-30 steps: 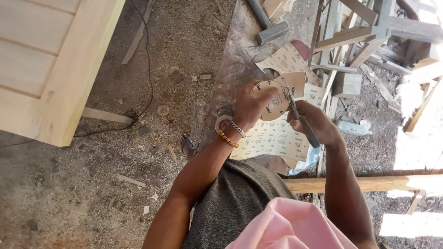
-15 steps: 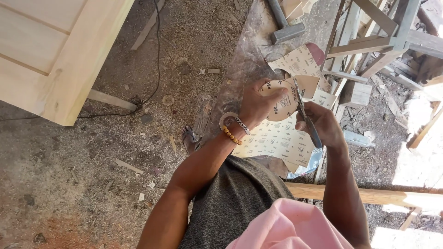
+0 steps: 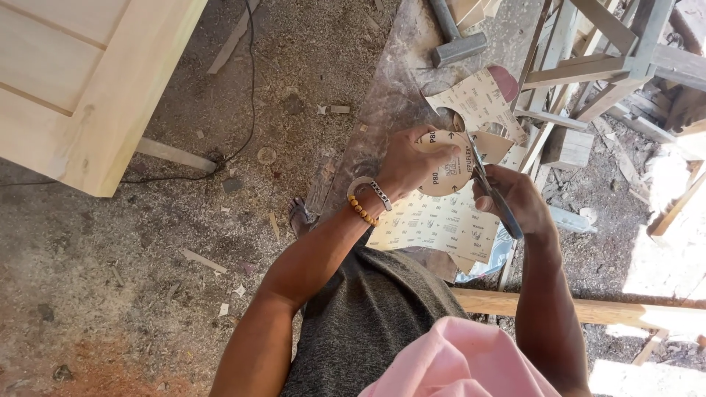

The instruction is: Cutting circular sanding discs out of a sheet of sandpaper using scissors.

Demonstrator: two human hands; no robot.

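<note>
Head view, looking down: two hands work just right of the frame's centre. The left hand [image 3: 408,163] is clenched around one round sandpaper disc [image 3: 446,163], fingers curled over its left edge, thumb beneath. The right hand [image 3: 515,197] grips one pair of scissors [image 3: 494,192], its blades lying across the disc's right edge, dark handles running down towards the lower right. The disc is tan on its showing back side, printed with dark marks and small arrows, and nearly a full circle; a ragged offcut [image 3: 491,145] hangs from its upper right.

Two bracelets sit on the left wrist: one of amber beads [image 3: 362,211], one metal chain [image 3: 381,195].

Under the hands lies one larger sandpaper sheet [image 3: 441,224], pale and printed, flat on the dusty counter [image 3: 390,95]. A second cut sheet [image 3: 478,99] with a reddish corner rests above the disc, towards the upper middle. One hammer [image 3: 456,37] lies at the top of the frame. One pale wooden panel [image 3: 81,81] fills the upper left, with one dark cable [image 3: 246,110] trailing across the sawdust floor [image 3: 147,294] beside it. Wooden frames [image 3: 588,66] stack in the upper right, and one long timber strip [image 3: 588,309] crosses the lower right.
</note>
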